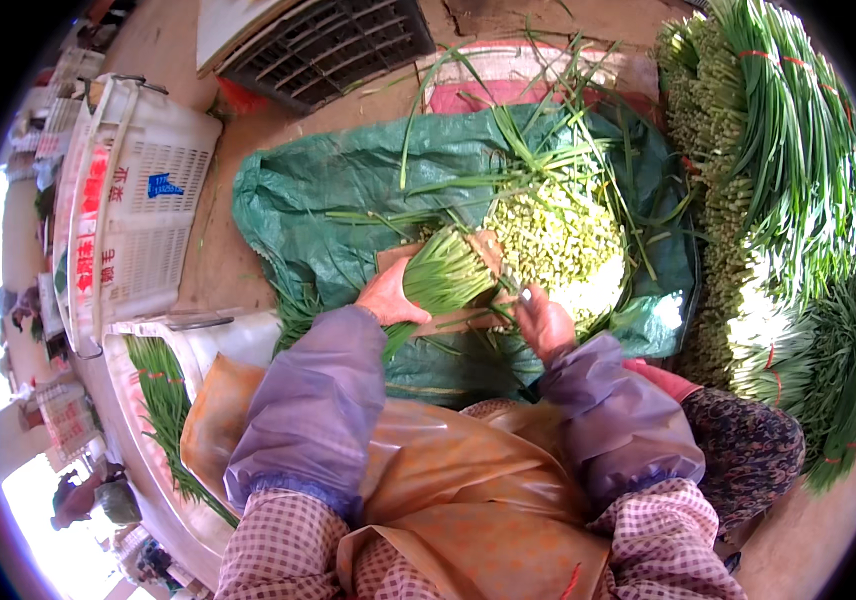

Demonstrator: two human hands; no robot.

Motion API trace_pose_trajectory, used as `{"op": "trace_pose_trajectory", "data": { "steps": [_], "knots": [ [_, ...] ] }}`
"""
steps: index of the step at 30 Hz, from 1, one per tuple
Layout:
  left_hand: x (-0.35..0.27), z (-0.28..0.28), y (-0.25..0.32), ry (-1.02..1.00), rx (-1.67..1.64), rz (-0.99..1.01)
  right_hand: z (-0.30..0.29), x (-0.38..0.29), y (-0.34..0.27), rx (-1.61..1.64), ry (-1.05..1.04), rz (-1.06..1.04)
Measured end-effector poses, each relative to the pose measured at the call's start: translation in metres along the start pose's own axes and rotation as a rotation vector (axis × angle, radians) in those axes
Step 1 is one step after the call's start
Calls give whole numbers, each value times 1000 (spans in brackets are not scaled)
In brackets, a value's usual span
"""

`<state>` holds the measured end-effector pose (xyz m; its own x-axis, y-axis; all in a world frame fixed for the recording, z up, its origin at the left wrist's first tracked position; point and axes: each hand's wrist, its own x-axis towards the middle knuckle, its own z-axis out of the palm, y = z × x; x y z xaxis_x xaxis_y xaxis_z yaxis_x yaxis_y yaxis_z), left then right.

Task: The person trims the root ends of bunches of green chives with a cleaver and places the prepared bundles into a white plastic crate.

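Observation:
My left hand [392, 298] grips a thick bunch of green stalks, probably garlic chives [447, 274], its cut ends turned to the right. The bunch rests over a reddish-brown board [465, 321]. At the board's right edge, my right hand [544, 319] is closed around a small tool, perhaps a knife, whose shape is mostly hidden. Just beyond that hand lies a heap of short pale-green cut stalk ends [559, 244]. Long loose leaves [540, 161] are strewn over the heap's far side. Beneath everything spreads a green woven plastic sheet [338, 176].
Bundles of chives tied with red bands [795, 172] are stacked high at the right. White plastic crates [165, 225] stand at the left, and a nearer white container [248, 330] holds another bundle [162, 390]. A black plastic crate [330, 52] is at the far side.

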<state>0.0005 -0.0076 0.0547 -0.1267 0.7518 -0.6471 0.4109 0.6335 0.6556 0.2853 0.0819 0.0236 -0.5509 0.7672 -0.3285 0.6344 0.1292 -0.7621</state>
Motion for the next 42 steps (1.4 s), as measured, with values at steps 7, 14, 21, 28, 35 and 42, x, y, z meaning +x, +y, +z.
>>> {"op": "trace_pose_trajectory", "data": {
  "steps": [7, 14, 21, 28, 35, 42],
  "knots": [
    [19, 4, -24, -22, -25, 70, 8, -7, -10, -178, -111, 11],
    [15, 33, -3, 144, 327, -106, -21, 6, 0, -20, 103, 211],
    [22, 68, 48, 307, 566, -92, -26, -9, -15, -88, 90, 160],
    [41, 75, 40, 337, 561, -80, -22, -8, -9, -177, 172, 127],
    [45, 70, 15, 398, 474, 12, -17, -8, -9, -273, 123, 88],
    [39, 52, 28, 326, 383, -6, -4, 22, 37, 384, 114, 163]
  ]
}}
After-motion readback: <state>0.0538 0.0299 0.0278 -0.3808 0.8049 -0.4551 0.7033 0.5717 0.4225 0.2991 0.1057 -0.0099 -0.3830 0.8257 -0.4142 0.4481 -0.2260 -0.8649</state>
